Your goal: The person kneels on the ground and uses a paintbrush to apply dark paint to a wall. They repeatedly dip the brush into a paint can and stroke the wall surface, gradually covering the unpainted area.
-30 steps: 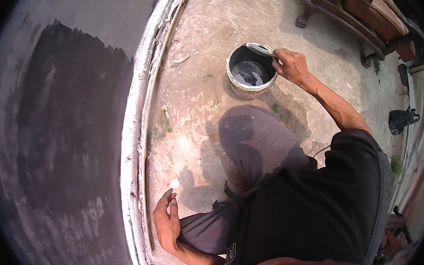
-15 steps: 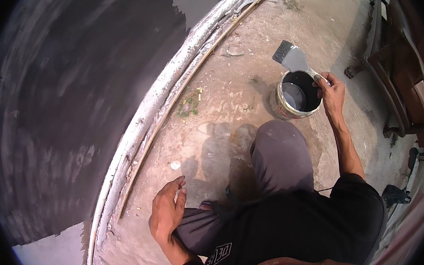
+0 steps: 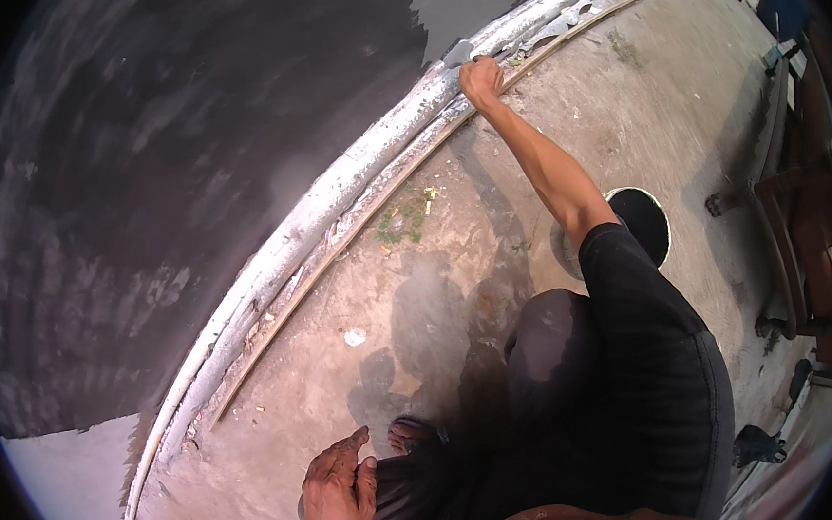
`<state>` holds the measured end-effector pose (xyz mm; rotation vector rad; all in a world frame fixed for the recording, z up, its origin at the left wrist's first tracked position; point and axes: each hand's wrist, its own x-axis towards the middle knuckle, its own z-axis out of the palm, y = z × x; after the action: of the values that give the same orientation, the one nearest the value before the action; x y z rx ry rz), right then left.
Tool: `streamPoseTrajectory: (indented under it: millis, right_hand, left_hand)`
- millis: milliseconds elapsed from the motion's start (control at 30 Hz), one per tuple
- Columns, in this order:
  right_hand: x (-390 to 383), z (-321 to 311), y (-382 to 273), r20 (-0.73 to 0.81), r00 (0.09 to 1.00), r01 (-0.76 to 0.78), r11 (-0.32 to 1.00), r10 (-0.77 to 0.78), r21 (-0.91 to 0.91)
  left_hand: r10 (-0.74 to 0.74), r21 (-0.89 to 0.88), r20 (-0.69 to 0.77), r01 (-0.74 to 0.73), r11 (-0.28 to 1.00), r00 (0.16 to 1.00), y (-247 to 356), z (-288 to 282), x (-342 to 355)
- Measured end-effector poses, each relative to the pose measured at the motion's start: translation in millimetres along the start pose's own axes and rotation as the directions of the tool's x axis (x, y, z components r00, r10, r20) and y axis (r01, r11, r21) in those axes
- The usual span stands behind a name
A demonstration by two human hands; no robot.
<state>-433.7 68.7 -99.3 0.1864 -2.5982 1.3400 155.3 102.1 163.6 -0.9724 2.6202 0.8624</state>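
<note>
My right hand is closed on a paintbrush, reaching forward to the bottom of the wall. The brush's grey wide part shows against the wall just above the white ledge; the handle is hidden in my fist. Dark grey paint covers much of the wall. By my left knee, my left hand holds nothing, its fingers loosely bent and apart. A paint pail stands on the ground beyond my right knee, partly hidden behind my right arm.
A thin wooden strip lies along the foot of the ledge. Dark wooden furniture stands to the right, with a black bag or cloth nearer to me. Bare lighter wall shows at lower left.
My right hand has carried the paintbrush from above the pail, left and forward to the wall. My left hand stays near the knee. The whole view has shifted somewhat.
</note>
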Motion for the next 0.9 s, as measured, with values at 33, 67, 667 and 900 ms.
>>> streamPoseTrajectory:
  millis: [33,67,667,900]
  right_hand:
    - [2.9,7.8,0.8,-0.004,1.0,-0.021,1.0,0.021,-0.002]
    - [6.5,13.6,4.0,-0.01,0.999,-0.044,0.999,0.044,-0.004]
    - [-18.2,63.0,-6.9,0.075,0.995,-0.064,0.997,0.061,0.035]
    - [-26.6,35.0,-20.3,0.399,0.858,-0.471,0.803,0.323,0.364]
  left_hand:
    - [-0.018,0.003,0.005,0.018,1.0,1.0,0.9,-0.4,-1.6]
    - [-0.016,-0.003,-0.006,0.016,1.0,1.0,1.5,-1.7,-1.4]
    - [-0.124,-0.052,0.089,0.129,0.99,0.988,6.3,-19.7,-6.3]
    - [-0.111,-0.046,0.07,0.114,0.992,0.991,14.3,-21.2,-12.4]
